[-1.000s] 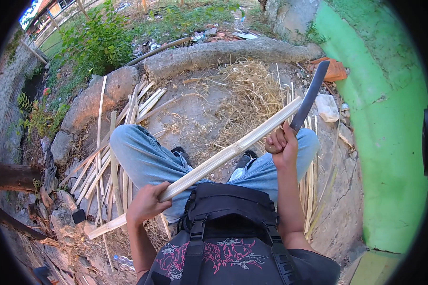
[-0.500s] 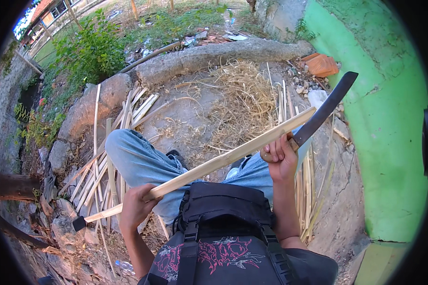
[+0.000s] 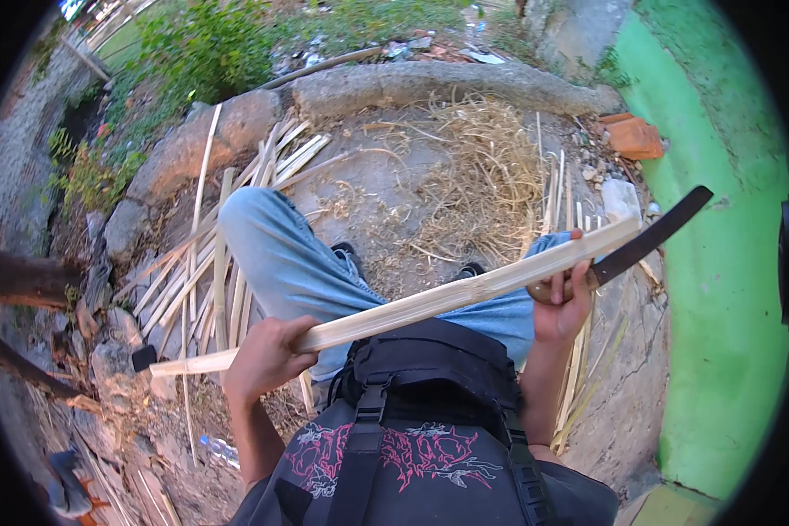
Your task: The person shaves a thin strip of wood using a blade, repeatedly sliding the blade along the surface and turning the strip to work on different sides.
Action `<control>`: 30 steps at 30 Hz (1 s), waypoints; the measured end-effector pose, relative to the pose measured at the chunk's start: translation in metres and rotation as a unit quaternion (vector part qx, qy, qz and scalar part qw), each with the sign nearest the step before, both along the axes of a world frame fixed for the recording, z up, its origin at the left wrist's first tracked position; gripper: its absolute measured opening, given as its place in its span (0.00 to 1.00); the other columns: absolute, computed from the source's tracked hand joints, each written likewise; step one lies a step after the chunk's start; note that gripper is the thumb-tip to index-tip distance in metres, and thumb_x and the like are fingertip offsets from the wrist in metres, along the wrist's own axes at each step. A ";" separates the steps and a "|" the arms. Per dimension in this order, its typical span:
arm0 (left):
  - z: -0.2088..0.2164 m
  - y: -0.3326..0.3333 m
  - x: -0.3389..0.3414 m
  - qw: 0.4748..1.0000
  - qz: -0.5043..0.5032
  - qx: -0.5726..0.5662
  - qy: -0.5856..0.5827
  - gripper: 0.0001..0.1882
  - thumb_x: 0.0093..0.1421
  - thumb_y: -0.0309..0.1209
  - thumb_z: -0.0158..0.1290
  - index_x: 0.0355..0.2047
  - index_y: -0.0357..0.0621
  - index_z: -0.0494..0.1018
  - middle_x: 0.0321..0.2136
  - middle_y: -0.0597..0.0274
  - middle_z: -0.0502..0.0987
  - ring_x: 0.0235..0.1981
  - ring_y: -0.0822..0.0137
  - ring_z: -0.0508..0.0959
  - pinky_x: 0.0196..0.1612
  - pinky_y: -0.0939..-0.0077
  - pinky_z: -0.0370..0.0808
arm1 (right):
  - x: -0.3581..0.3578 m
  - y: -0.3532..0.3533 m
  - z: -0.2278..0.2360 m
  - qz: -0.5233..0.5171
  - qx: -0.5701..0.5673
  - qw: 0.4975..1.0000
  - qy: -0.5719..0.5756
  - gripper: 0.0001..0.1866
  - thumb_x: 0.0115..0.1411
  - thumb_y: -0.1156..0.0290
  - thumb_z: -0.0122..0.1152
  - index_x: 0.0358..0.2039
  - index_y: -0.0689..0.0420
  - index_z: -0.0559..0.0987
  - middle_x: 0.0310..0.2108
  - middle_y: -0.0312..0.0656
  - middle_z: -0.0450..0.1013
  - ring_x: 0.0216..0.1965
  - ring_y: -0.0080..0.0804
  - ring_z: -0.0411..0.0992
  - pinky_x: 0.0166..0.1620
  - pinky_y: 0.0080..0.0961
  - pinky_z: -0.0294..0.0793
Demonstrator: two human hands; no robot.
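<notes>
A long pale bamboo strip lies slantwise across my lap, its right end higher and farther off. My left hand is wrapped round it near its lower left end. My right hand is closed on the wooden handle of a machete, and one of its fingers reaches up behind the strip's right part. The dark blade points up and to the right, beyond the strip's far end. Part of the handle is hidden by the fingers.
Bundled bamboo strips lie left of my bent knees, with others at my right. Curly shavings heap up ahead, before a low stone kerb. A green wall stands close on the right, near a broken orange tile.
The view has shifted, moving the surroundings rightward. The strip has turned to show more of its broad face, and the machete blade has tipped lower. Both hands keep their holds.
</notes>
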State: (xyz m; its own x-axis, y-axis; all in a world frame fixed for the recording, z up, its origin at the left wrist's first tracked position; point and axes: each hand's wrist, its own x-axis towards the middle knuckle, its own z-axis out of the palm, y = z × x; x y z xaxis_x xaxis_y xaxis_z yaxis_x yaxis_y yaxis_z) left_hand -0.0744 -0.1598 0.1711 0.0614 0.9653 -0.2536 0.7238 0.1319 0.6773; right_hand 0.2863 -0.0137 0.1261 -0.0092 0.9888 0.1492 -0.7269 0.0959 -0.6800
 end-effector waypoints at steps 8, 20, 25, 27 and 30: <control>0.002 -0.003 0.006 0.973 0.057 0.221 -0.013 0.21 0.42 0.19 0.64 0.39 0.39 0.75 0.31 0.56 0.77 0.31 0.58 0.78 0.35 0.69 0.75 | 0.008 0.000 -0.001 -0.016 -0.050 0.999 0.013 0.21 0.67 0.67 0.50 0.58 0.59 0.65 0.17 0.29 0.55 0.18 0.15 0.52 0.30 0.16 0.61; 0.012 0.013 0.014 0.941 0.004 0.309 0.138 0.25 0.46 0.28 0.63 0.47 0.42 0.75 0.39 0.60 0.78 0.39 0.58 0.75 0.43 0.66 0.68 | 0.018 -0.001 -0.026 -0.165 -0.160 0.970 -0.076 0.09 0.64 0.62 0.57 0.42 0.50 0.74 0.15 0.29 0.54 0.22 0.20 0.60 0.26 0.16 0.60; 0.012 0.017 0.015 0.950 -0.008 0.300 0.086 0.24 0.45 0.27 0.63 0.46 0.39 0.76 0.37 0.57 0.79 0.36 0.57 0.75 0.40 0.65 0.68 | 0.025 -0.007 -0.019 -0.168 -0.148 0.969 -0.104 0.10 0.62 0.63 0.60 0.43 0.48 0.74 0.14 0.29 0.56 0.22 0.21 0.61 0.26 0.18 0.61; 0.006 0.015 0.013 0.953 -0.015 0.296 0.067 0.25 0.44 0.26 0.64 0.46 0.38 0.76 0.37 0.57 0.79 0.35 0.57 0.75 0.40 0.65 0.68 | 0.024 -0.007 -0.022 -0.172 -0.137 0.969 -0.108 0.10 0.62 0.64 0.60 0.43 0.48 0.74 0.14 0.29 0.56 0.21 0.20 0.61 0.26 0.18 0.62; 0.001 0.009 0.011 0.958 -0.009 0.281 0.049 0.23 0.45 0.26 0.64 0.44 0.38 0.76 0.35 0.57 0.79 0.35 0.57 0.74 0.39 0.65 0.69 | 0.006 -0.008 -0.004 -0.171 -0.155 0.968 -0.101 0.12 0.62 0.69 0.60 0.45 0.52 0.73 0.14 0.28 0.56 0.18 0.17 0.57 0.28 0.17 0.63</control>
State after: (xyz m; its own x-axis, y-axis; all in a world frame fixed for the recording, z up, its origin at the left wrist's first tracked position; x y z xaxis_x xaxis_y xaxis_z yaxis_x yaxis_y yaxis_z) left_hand -0.0637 -0.1506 0.1725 0.0828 0.9499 0.3013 0.7868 -0.2479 0.5653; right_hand 0.2926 -0.0221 0.1223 0.3285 0.9362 -0.1253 -0.5382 0.0766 -0.8393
